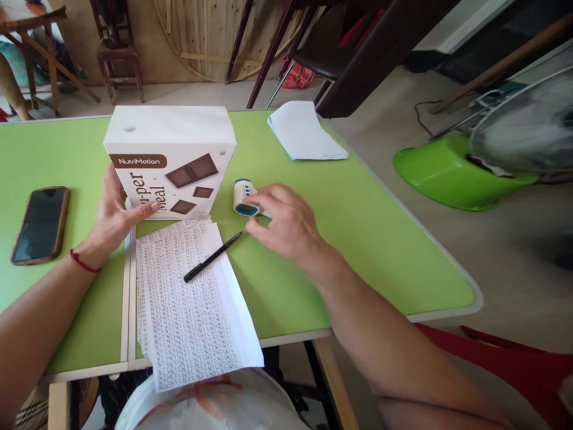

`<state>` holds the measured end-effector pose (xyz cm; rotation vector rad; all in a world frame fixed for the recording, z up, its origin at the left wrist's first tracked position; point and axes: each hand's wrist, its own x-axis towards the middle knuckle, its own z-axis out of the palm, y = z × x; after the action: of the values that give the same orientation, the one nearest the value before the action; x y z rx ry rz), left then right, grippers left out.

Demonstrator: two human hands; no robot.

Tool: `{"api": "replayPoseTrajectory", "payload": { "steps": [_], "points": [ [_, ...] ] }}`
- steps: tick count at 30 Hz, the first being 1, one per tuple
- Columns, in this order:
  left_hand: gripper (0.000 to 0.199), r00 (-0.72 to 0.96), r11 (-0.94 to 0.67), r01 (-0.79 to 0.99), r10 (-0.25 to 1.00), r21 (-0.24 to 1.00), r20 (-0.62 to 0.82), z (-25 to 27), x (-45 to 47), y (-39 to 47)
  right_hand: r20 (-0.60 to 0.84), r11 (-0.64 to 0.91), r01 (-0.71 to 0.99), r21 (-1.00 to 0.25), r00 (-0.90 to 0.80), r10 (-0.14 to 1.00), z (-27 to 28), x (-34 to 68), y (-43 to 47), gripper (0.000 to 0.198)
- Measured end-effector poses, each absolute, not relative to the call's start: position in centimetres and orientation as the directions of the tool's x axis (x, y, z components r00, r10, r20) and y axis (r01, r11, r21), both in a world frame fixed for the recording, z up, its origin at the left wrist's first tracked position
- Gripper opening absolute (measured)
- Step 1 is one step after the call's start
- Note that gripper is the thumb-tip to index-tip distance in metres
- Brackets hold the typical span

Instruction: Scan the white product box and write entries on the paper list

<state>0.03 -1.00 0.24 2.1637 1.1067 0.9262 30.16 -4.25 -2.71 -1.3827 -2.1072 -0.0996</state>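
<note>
My left hand (pixel 116 209) grips the lower left side of a white and brown NutriMotion box (pixel 179 128), thumb across its front and the other fingers mostly hidden behind. The box stands upright on the green table. My right hand (pixel 286 221) has its fingertips closed around a small white and blue thermometer (pixel 244 191) with a little display and blue buttons; part of it is hidden by the fingers. A black pen (pixel 212 257) lies across handwritten sheets (pixel 192 316) in front of the box, its tip close to my right thumb.
A phone (pixel 41 224) lies at the left of the green table (pixel 358 251). White papers (pixel 304 131) rest near the far right edge. Beyond the table are a wooden chair (pixel 117 54), a dark stool (pixel 322 63) and a fan (pixel 528 128) by a green plastic seat (pixel 443 173).
</note>
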Motion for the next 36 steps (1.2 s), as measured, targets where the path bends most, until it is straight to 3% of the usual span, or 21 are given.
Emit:
{"api": "replayPoseTrajectory", "payload": {
  "steps": [2, 4, 9, 12, 15, 19, 20, 22, 24, 28, 36],
  "points": [
    [0.071, 0.314, -0.397, 0.256, 0.897, 0.881, 0.313, 0.0, 0.2, -0.4, 0.471, 0.289, 0.939, -0.185, -0.174, 0.865, -3.0, 31.1, -3.4, 0.044],
    [0.067, 0.283, -0.322, 0.165, 0.921, 0.932, 0.268, -0.3, 0.3, -0.1, 0.367, 0.21, 0.97, -0.12, -0.153, 0.917, -3.2, 31.8, -2.9, 0.052],
    [0.069, 0.196, -0.339, 0.189, 0.933, 0.922, 0.302, -0.4, 0.2, -0.3, 0.183, 0.181, 0.97, -0.162, -0.15, 0.972, -3.2, 32.3, -2.6, 0.027],
    [0.066, 0.147, -0.377, 0.249, 0.925, 0.892, 0.35, 0.2, 0.4, -1.2, 0.206, 0.128, 0.936, -0.327, -0.061, 0.977, -2.9, 32.1, -2.6, 0.027],
    [0.059, 0.17, -0.385, 0.217, 0.92, 0.897, 0.353, 0.8, 1.0, -2.3, 0.331, 0.122, 0.796, -0.592, 0.102, 0.938, -2.2, 31.7, -2.7, 0.03],
    [0.06, 0.239, -0.284, 0.136, 0.939, 0.949, 0.247, 0.8, 1.6, -3.5, 0.388, 0.299, 0.312, -0.902, 0.281, 0.878, 0.0, 30.0, -4.2, 0.025],
    [0.063, 0.248, -0.255, 0.128, 0.944, 0.958, 0.218, 0.6, 1.7, -3.7, 0.359, 0.333, 0.14, -0.933, 0.263, 0.896, 0.8, 29.4, -4.9, 0.023],
    [0.068, 0.256, -0.214, 0.137, 0.951, 0.967, 0.174, 0.1, 1.7, -4.0, 0.242, 0.252, -0.183, -0.95, 0.077, 0.967, 2.3, 28.1, -6.7, 0.021],
    [0.07, 0.253, -0.206, 0.152, 0.954, 0.967, 0.163, -0.3, 1.7, -4.1, 0.176, 0.117, -0.338, -0.934, -0.149, 0.973, 3.5, 26.8, -8.4, 0.026],
    [0.068, 0.269, -0.201, 0.147, 0.95, 0.969, 0.156, -0.5, 1.6, -4.0, 0.123, -0.032, -0.419, -0.907, -0.337, 0.933, 3.7, 24.7, -10.5, 0.026],
    [0.06, 0.324, -0.215, 0.155, 0.933, 0.964, 0.156, 0.6, 2.0, -4.1, 0.063, -0.059, -0.438, -0.897, -0.26, 0.964, 1.3, 22.6, -10.1, 0.029]
  ]
}}
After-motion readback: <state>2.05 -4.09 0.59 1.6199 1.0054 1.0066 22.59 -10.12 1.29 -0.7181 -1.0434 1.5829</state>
